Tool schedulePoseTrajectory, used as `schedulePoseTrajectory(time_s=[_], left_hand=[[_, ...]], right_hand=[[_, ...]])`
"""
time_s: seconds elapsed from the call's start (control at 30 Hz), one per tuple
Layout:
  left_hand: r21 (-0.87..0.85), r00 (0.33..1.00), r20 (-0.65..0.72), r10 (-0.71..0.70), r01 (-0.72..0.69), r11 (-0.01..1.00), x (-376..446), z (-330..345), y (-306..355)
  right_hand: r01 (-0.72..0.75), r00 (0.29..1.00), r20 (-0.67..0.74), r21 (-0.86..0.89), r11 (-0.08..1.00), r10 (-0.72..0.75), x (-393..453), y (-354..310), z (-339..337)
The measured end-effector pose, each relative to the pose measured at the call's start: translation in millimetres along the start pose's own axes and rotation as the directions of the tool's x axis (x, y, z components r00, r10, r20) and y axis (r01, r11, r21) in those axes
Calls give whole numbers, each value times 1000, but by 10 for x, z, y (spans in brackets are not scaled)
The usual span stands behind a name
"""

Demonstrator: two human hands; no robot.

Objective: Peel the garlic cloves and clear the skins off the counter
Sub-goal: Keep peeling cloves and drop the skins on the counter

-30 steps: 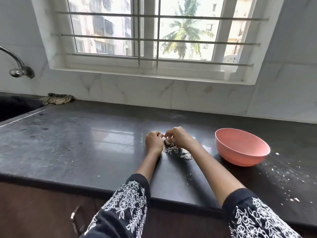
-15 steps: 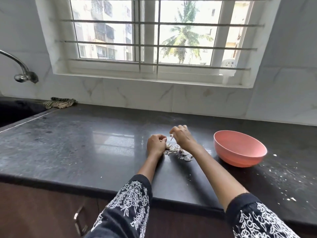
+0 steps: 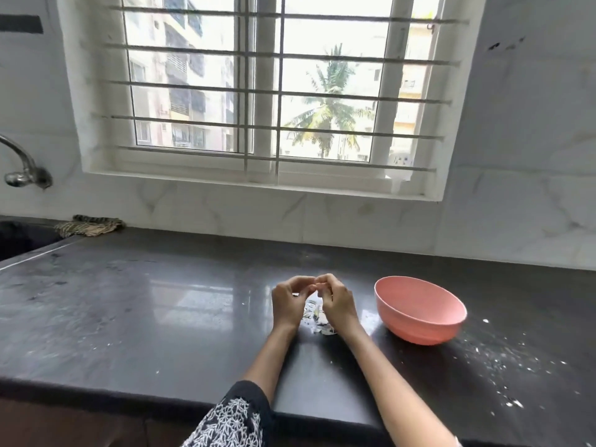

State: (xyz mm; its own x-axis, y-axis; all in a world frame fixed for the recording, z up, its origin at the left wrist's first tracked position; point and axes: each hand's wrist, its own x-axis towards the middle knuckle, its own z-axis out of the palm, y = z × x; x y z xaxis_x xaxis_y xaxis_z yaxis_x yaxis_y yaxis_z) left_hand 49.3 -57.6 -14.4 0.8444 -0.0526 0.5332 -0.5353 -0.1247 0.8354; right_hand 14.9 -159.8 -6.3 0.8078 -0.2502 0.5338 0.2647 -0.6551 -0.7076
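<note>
My left hand point(image 3: 288, 301) and my right hand point(image 3: 337, 300) are raised a little above the dark counter point(image 3: 161, 317), with their fingertips meeting over a small pale piece, most likely a garlic clove point(image 3: 313, 286). The fingers hide most of it. Below and between the hands lies a small heap of papery garlic skins point(image 3: 317, 319). A pink bowl point(image 3: 419, 309) stands just right of my right hand; its inside is hidden from this angle.
White crumbs of skin point(image 3: 496, 359) are scattered over the counter right of the bowl. At the far left are a sink point(image 3: 19, 240), a tap point(image 3: 22, 169) and a folded cloth point(image 3: 88, 224). A tiled wall and a barred window stand behind.
Both hands have lifted off the skin heap and come together fingertip to fingertip. The camera has tilted upward, so more of the window shows.
</note>
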Motion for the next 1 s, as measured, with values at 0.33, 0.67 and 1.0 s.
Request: schedulePoseTrajectory(time_s=[0.33, 0.67, 1.0], left_hand=[[-20, 997, -71, -15, 13, 1000, 150, -64, 55], [102, 996, -56, -66, 71, 992, 138, -36, -4], [154, 995, -12, -98, 98, 983, 130, -63, 55]], right_hand=[[-158, 984, 131, 350, 923, 119, 169, -139, -86], [-121, 993, 40, 343, 931, 115, 174, -69, -81], [-144, 990, 43, 357, 923, 138, 174, -103, -111]])
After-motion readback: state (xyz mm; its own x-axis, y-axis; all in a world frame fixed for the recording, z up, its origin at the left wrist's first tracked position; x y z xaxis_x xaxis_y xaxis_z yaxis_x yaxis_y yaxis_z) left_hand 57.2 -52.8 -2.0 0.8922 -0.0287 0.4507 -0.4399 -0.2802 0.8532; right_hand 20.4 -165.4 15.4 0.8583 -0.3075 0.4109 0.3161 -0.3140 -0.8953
